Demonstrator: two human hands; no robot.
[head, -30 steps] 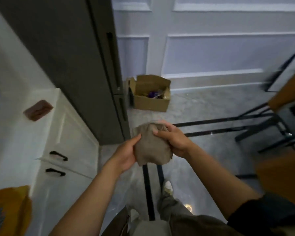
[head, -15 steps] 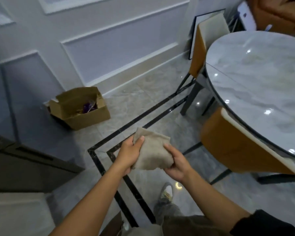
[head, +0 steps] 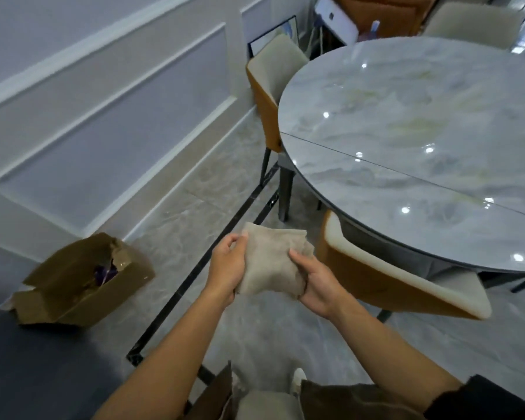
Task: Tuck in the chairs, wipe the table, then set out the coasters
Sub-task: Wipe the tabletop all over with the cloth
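A folded beige cloth (head: 270,262) is held in front of me over the floor. My left hand (head: 226,265) grips its left edge and my right hand (head: 315,281) holds its lower right side. The round marble table (head: 422,140) stands to the right and ahead, its glossy top bare. An orange chair with a cream inner back (head: 400,286) is pushed under the table's near edge, just right of my hands. A second orange and cream chair (head: 273,86) sits tucked at the table's far left side. No coasters are in view.
An open cardboard box (head: 82,286) with purple items inside lies on the floor at the left by the panelled wall (head: 103,116). A third cream chair (head: 473,22) shows beyond the table. A framed picture (head: 273,34) leans against the wall.
My view has swung right, away from the cabinets and toward the table, which now fills the right side. Both hands have kept hold of the cloth throughout.
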